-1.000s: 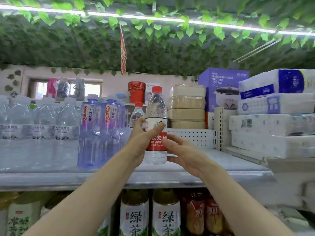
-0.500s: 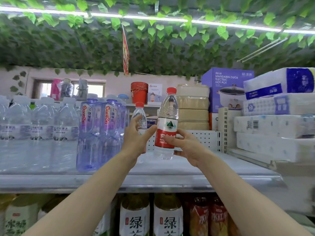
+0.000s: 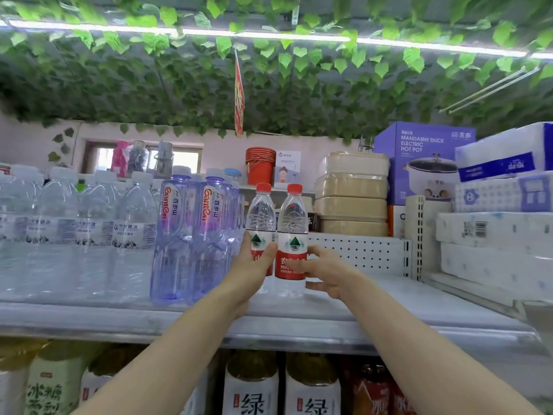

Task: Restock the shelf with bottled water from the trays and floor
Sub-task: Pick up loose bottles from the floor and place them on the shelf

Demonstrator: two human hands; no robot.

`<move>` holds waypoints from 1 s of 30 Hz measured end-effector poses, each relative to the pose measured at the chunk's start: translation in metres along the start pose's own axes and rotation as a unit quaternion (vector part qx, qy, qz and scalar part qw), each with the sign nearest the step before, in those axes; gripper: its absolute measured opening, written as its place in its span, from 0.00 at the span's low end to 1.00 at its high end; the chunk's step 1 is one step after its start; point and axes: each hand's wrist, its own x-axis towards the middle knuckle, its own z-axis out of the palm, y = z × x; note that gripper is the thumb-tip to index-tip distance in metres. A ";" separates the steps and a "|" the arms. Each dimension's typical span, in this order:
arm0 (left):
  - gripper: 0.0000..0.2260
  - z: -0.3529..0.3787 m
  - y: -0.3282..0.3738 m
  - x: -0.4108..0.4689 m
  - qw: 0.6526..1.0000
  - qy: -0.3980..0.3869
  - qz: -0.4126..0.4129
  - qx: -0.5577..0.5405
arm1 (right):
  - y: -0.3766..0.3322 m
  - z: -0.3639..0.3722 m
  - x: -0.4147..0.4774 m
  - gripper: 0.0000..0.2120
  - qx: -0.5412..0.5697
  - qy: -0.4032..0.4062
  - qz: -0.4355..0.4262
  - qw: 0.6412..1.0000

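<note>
Two clear water bottles with red caps and red labels stand upright side by side on the grey metal shelf (image 3: 404,301). My left hand (image 3: 254,271) grips the left bottle (image 3: 261,214) at its label, thumb across the front. My right hand (image 3: 324,272) holds the right bottle (image 3: 293,217) low on its label, fingers on the front and thumb at its right side. The two bottles touch each other. Their bases are partly hidden by my hands.
Tall purple bottles (image 3: 191,235) stand just left of the pair, with rows of clear water bottles (image 3: 89,229) further left. Stacked beige boxes (image 3: 351,193), a hot-pot box (image 3: 425,163) and tissue packs (image 3: 496,229) fill the right. Tea bottles (image 3: 281,390) sit on the shelf below.
The tilted bottle in my right hand has come down upright onto the shelf beside the other red-capped bottle. My left hand has closed round that other bottle.
</note>
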 end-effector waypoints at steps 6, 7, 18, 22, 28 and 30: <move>0.25 0.000 0.001 0.004 0.999 0.000 -0.031 -0.014 | -0.001 0.003 0.012 0.28 -0.002 -0.008 0.010 1.000; 0.25 -0.001 0.001 0.004 0.999 -0.001 -0.035 -0.012 | -0.001 0.003 0.015 0.28 -0.006 -0.007 0.013 1.000; 0.27 -0.001 0.001 0.004 0.998 0.003 -0.059 -0.017 | 0.002 0.005 0.026 0.25 -0.030 -0.018 0.025 0.999; 0.26 0.002 0.000 0.005 0.999 0.014 -0.051 0.000 | 0.002 0.005 0.019 0.22 -0.045 -0.019 0.018 0.999; 0.21 0.002 -0.005 0.011 0.996 0.032 -0.040 0.069 | 0.002 -0.008 0.017 0.26 -0.137 -0.030 0.035 0.989; 0.18 0.003 -0.004 0.012 0.992 0.039 -0.043 0.108 | 0.000 -0.015 0.012 0.32 -0.151 -0.001 0.026 0.988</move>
